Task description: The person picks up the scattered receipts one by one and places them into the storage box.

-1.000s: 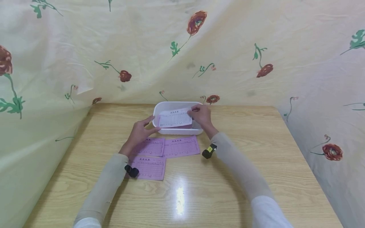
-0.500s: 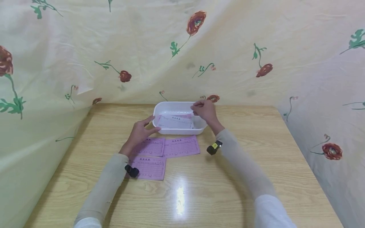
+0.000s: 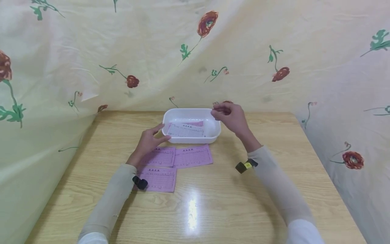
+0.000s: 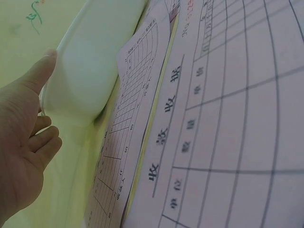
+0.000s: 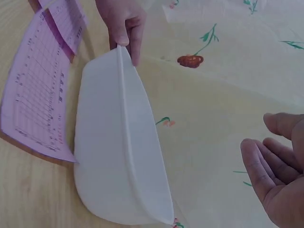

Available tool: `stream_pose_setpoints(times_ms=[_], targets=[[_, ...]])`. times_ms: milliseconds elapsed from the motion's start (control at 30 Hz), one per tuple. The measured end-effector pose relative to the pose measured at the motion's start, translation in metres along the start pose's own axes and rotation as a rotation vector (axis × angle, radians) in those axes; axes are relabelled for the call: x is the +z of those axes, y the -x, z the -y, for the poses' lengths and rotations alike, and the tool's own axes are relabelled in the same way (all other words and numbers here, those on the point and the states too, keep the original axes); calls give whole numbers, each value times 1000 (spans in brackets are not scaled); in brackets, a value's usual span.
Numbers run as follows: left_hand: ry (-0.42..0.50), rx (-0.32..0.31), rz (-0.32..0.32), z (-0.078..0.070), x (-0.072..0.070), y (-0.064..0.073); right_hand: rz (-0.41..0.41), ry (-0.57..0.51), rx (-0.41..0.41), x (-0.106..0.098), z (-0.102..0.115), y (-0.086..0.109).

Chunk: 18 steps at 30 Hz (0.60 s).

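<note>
A white plastic tub (image 3: 195,140) stands at the table's far side. My left hand (image 3: 147,142) holds its left end, thumb and fingers on either side of the rim in the right wrist view. Inside the tub lie a white receipt slip (image 3: 186,130) and, partly under it, a pink one (image 3: 199,124). My right hand (image 3: 232,118) hovers by the tub's right end, fingers loosely curved, thumb apart from the fingertips and nothing between them in the right wrist view.
Three pink receipt slips lie before the tub: one at right (image 3: 193,156), one at left (image 3: 159,157) and one nearer (image 3: 161,179), the left two partly behind my left arm. A flowered cloth (image 3: 243,51) hangs behind the wooden table (image 3: 213,203).
My right hand has let go of the white slip, which now lies lower in the tub, and has moved up and right past the rim. The left hand stays on the tub.
</note>
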State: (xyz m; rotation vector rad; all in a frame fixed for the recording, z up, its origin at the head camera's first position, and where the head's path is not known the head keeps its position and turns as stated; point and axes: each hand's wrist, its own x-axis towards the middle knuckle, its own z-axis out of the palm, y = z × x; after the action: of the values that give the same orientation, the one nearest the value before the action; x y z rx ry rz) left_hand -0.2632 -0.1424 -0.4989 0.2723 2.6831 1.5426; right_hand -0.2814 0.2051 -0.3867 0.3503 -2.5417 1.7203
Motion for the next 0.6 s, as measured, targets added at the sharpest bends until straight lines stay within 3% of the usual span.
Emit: stream_pose_setpoints(times_ms=[300, 600], targets=[[-4, -9, -6, 0, 0, 0, 69, 81, -37, -5, -13, 38], [-12, -21, 3, -2, 0, 1, 160, 125, 10, 1, -48, 63]])
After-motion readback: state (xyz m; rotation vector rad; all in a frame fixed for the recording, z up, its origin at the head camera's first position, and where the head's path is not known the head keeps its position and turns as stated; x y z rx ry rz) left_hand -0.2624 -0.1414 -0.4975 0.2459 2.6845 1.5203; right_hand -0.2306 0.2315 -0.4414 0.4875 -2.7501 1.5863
